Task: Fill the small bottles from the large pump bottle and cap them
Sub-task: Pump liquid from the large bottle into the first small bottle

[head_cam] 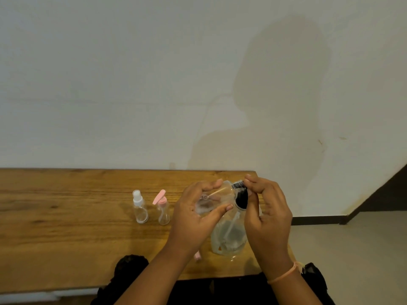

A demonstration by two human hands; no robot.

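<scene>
Closest to me, a little pink cap (pixel 197 256) lay on the worktop (pixel 66 216), just beside my left wrist. The big pump bottle (pixel 229 236) stood between my hands. My left hand (pixel 193 216) gripped a small clear bottle (pixel 211 199), tipped over and close to the pump. My right hand (pixel 267 208) was curled round the black pump top (pixel 241 200). I think I had to keep the small bottle's mouth right under the spout, push slowly, and stop before it got too full. Off to the left of my left hand stood two more small bottles, one pink-topped (pixel 163 211) and one white-topped (pixel 139 208).
</scene>
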